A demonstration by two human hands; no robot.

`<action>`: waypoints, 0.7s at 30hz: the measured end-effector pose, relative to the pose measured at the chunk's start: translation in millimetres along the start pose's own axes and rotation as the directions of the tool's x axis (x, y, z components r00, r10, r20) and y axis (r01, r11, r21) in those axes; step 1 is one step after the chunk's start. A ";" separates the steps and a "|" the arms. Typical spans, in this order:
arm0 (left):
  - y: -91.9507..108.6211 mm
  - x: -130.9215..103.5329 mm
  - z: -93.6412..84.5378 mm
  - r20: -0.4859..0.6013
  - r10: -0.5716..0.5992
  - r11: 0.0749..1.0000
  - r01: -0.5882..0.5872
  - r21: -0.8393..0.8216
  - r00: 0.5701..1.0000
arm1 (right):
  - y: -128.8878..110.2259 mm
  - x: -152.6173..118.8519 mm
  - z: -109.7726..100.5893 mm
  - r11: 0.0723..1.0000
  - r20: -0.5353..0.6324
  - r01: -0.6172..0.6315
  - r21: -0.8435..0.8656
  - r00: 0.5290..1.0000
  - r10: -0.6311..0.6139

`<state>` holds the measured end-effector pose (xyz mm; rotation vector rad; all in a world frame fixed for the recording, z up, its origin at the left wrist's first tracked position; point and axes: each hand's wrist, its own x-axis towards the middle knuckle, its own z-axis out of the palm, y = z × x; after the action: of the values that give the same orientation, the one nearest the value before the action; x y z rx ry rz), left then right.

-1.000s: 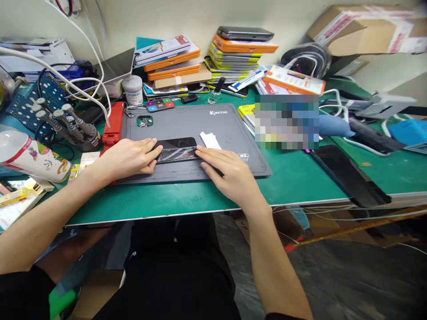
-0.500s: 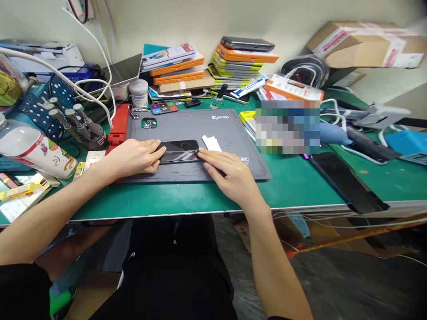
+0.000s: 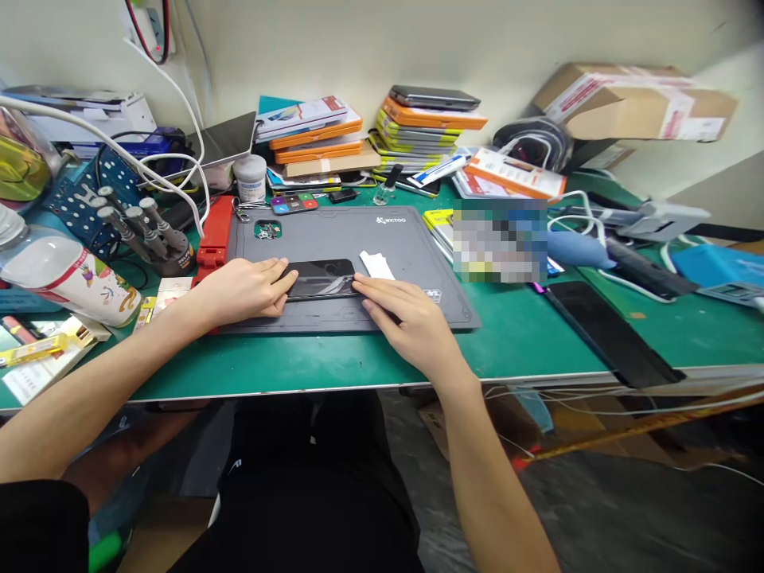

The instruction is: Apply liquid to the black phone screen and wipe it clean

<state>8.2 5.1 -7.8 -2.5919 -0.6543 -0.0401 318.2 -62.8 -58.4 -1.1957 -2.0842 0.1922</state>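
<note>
Holds phone (image 3: 321, 278) with left hand (image 3: 247, 290) and right hand (image 3: 409, 314) on gray mat (image 3: 319, 236), with green table (image 3: 322, 362) under mat and wall (image 3: 370, 44) behind.

The far middle of the grey mat (image 3: 328, 231) was open, and so was the near green surface (image 3: 322, 358) between the arms. The left hand (image 3: 247, 290), black phone (image 3: 319, 280) and right hand (image 3: 406, 314) blocked the middle. A red stand (image 3: 216, 231) blocked the left.
</note>
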 end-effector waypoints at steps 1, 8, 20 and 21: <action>0.3 -0.2 -0.1 0.000 -0.004 1.000 0.004 -0.004 1.000 | 0.1 0.0 0.1 1.000 -0.001 0.004 -0.002 1.000 -0.004; 1.1 -0.3 -0.3 -0.002 -0.004 1.000 0.004 -0.026 1.000 | 0.4 -0.5 0.6 1.000 -0.011 0.017 -0.008 1.000 -0.017; -0.4 0.7 -0.2 -0.007 0.025 1.000 -0.025 -0.003 1.000 | -2.0 -0.9 -0.9 1.000 -0.008 0.009 -0.008 1.000 -0.009; -0.6 0.6 -0.1 -0.010 0.024 1.000 -0.024 -0.006 1.000 | -2.0 -0.9 -0.9 1.000 -0.011 0.013 -0.009 1.000 -0.013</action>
<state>8.5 5.8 -7.3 -2.6030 -0.6202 -0.0478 317.6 -64.8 -57.4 -1.1856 -2.0850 0.1697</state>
